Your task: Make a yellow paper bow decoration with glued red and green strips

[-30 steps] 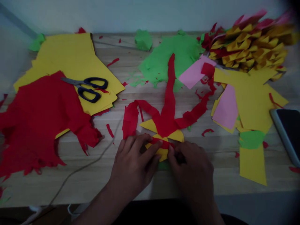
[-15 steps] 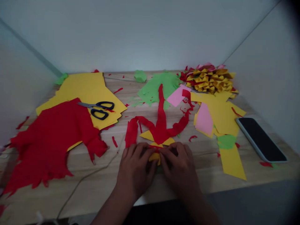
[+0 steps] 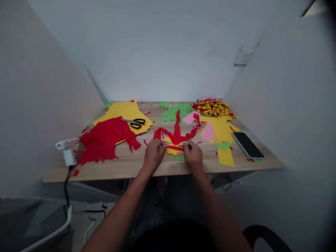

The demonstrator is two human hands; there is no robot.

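Note:
A narrow strip of red crepe paper (image 3: 175, 148) is stretched level between my hands. My left hand (image 3: 154, 154) pinches its left end and my right hand (image 3: 193, 154) pinches the other end. Just under the strip is a small yellow paper piece (image 3: 173, 152), partly covered by it. Beyond my fingers lies a red crepe piece with several long arms (image 3: 177, 131). Yellow paper points (image 3: 167, 139) show at its base. A green scrap (image 3: 179, 158) sits on the table between my hands.
At left are red crepe paper (image 3: 102, 141), yellow sheets (image 3: 122, 110), scissors (image 3: 135, 123) and a white glue gun (image 3: 68, 150) with a cord. Green crepe (image 3: 177, 112) and a yellow folded-paper cluster (image 3: 214, 107) lie at the back. A phone (image 3: 249, 145) rests at right by yellow pieces (image 3: 226, 158).
My hands have moved apart, and the red strip now shows stretched between them. The view has pulled back, bringing the glue gun, table edge and floor into sight.

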